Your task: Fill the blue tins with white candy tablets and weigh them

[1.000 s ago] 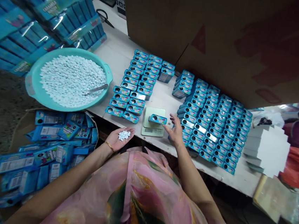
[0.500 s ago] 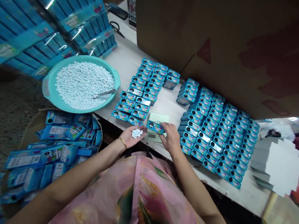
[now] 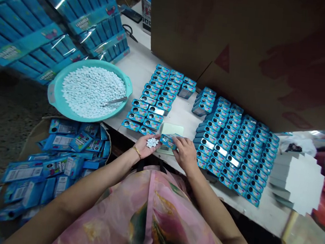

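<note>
My left hand (image 3: pixel 142 147) is palm up, cupped under a small heap of white candies (image 3: pixel 152 142). In my right hand (image 3: pixel 186 154) is a small blue candy tin (image 3: pixel 169 142), gripped at its right end. The tin is tilted, with its round opening by the fingertips of my left hand, and white pieces show at that opening. Behind and partly under the tin is a pale scale (image 3: pixel 172 129), its front partly hidden by the tin and my hands.
A turquoise basin (image 3: pixel 52 95) of white candies, with a metal scoop (image 3: pixel 115 101), stands at left. Rows of blue tins (image 3: pixel 154 116) and more tins (image 3: pixel 229 147) flank the scale. A box of blue packs (image 3: pixel 59 142) sits below; a large cardboard carton (image 3: pixel 194 25) rises behind.
My right hand has tilted the tin, and its opening has come closer to the candies in my left palm. White pieces now show at the opening. The view has shifted slightly.
</note>
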A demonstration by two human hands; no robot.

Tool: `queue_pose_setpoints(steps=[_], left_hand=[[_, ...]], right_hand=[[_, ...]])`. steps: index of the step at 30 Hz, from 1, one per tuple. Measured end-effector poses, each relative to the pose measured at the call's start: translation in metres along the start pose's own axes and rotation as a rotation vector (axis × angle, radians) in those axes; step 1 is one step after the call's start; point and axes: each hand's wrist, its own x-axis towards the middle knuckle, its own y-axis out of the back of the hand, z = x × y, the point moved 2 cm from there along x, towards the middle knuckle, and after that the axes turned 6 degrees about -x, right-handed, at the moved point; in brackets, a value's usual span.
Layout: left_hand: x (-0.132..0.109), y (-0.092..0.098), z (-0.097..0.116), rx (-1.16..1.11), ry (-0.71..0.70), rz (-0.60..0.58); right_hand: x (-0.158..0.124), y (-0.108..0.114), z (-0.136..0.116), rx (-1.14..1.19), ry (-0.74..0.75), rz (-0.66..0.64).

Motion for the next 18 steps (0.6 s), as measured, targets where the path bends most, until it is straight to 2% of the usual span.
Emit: queue_pose_setpoints(steps=[3,8,12,18], left_hand=[[-0.001,-0.001,0.000,0.008,0.004,0.007],[0.000,-0.004,-0.002,0.028,0.011,-0.016],[0.002,-0.004,-0.004,0.022,0.010,0.013],[0.004,-0.007,-0.006,0.057,0.026,-0.015]], right_hand=[[-0.002,-0.002,0.001,0.008,-0.026,0.000],[-0.005,0.002,-0.004,-0.047,0.034,0.011],[-0.007,0.007,-0.003,-0.070,0.018,0.011],[-0.014,0.010,-0.006,-0.073,0.030,0.046]])
